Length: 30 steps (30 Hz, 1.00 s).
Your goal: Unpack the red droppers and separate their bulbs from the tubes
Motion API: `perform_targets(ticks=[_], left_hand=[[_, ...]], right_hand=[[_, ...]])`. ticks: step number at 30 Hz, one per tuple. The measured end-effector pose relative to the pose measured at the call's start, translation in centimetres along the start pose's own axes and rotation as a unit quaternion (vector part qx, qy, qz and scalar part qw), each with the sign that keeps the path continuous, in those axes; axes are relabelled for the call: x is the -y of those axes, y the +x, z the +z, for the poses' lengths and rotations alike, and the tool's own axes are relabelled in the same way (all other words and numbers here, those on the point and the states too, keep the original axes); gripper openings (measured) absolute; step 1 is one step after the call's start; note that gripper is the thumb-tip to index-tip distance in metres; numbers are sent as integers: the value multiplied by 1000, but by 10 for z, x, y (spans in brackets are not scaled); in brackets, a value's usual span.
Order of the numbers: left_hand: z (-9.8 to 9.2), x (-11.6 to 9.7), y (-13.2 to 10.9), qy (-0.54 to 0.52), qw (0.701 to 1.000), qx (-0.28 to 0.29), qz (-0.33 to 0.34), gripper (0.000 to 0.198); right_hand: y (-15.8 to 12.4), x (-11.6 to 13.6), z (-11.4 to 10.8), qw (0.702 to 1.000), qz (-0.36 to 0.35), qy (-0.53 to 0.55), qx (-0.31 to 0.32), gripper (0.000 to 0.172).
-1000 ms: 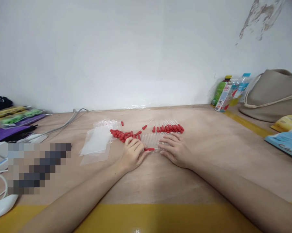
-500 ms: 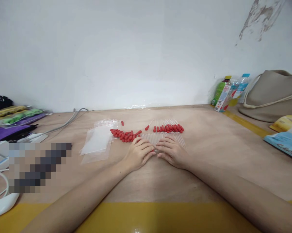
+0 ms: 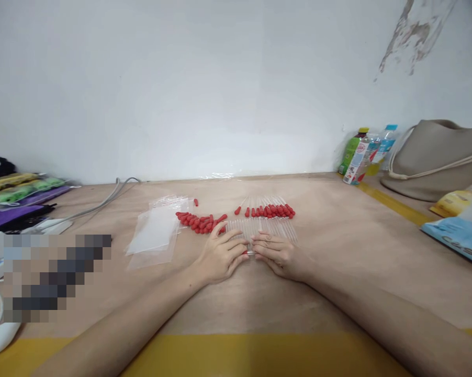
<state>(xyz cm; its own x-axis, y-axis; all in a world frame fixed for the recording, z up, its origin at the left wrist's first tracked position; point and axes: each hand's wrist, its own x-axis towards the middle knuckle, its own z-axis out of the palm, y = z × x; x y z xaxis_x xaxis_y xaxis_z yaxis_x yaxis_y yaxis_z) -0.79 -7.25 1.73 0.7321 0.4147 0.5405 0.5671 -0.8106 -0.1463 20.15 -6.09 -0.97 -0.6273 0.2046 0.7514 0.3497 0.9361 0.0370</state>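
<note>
My left hand [image 3: 223,255] has its fingers closed on a red rubber dropper bulb [image 3: 245,252], only a bit of which shows at the fingertips. Opposite it, my right hand [image 3: 279,256] pinches a thin clear dropper tube [image 3: 252,252]. Bulb and tube meet end to end between the fingertips; whether the tube sits inside the bulb I cannot tell. Just beyond both hands lies a row of clear tubes [image 3: 236,225]. Behind that row are several droppers [image 3: 275,211] with red bulbs on their tubes. A heap of loose red bulbs [image 3: 197,222] is left of the tubes.
Clear plastic bags [image 3: 149,233] lie left of the heap, and a single bulb [image 3: 195,202] is behind it. Bottles [image 3: 356,157] and a grey bag [image 3: 436,157] stand at the back right. A cable [image 3: 102,201] and colourful packets [image 3: 27,193] occupy the left.
The view has shifted slightly, and both hands appear a little lower in it. They remain close together, with the red bulb and tube now showing more between the fingertips.
</note>
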Motion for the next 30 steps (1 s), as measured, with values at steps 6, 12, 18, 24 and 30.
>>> perform_targets(ticks=[6,12,18,24,30], left_hand=[[-2,-1,0,0,1000,2,10,14],[-5,-3,-1,-1,1000,5,17,15],[-8,-1,-6,-3,1000,0,15,15],[-16,20,-26,9,996,-14,-86,17],[-26,73,-11,5,962,-66,-265,26]], right_hand=[[1,3,-5,1000,-25,-14,0,23],[-2,3,-8,998,-47,-29,-1,27],[-10,-2,-14,998,-56,-18,11,33],[-15,-23,-32,987,122,-102,-27,20],[-15,-34,-27,944,274,-185,13,27]])
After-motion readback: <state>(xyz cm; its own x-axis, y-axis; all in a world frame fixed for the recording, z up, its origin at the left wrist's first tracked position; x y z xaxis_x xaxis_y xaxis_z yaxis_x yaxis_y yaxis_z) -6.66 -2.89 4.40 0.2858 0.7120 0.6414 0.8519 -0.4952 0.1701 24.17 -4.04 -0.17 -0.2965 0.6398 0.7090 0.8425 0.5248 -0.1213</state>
